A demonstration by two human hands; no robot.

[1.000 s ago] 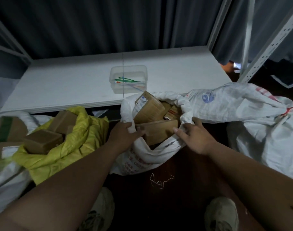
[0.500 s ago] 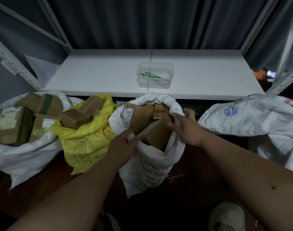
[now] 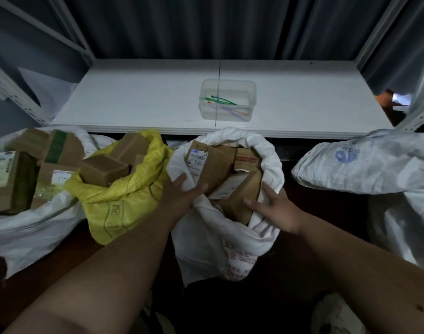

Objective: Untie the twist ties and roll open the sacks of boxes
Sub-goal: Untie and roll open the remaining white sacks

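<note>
Open white sack (image 3: 213, 239) — cardboard boxes (image 3: 239, 198) inside

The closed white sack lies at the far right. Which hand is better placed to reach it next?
Probably the right hand: it holds the open sack's rim on the side nearest the closed sack; the left hand would have to cross over.

White shelf board (image 3: 143, 97) under dark curtain (image 3: 206, 25). Clear plastic tub (image 3: 227, 100) near the board's front edge, middle-right. Grey perforated posts (image 3: 6, 88) at left and right corners. Shoe (image 3: 336, 314) on dark floor.
</note>
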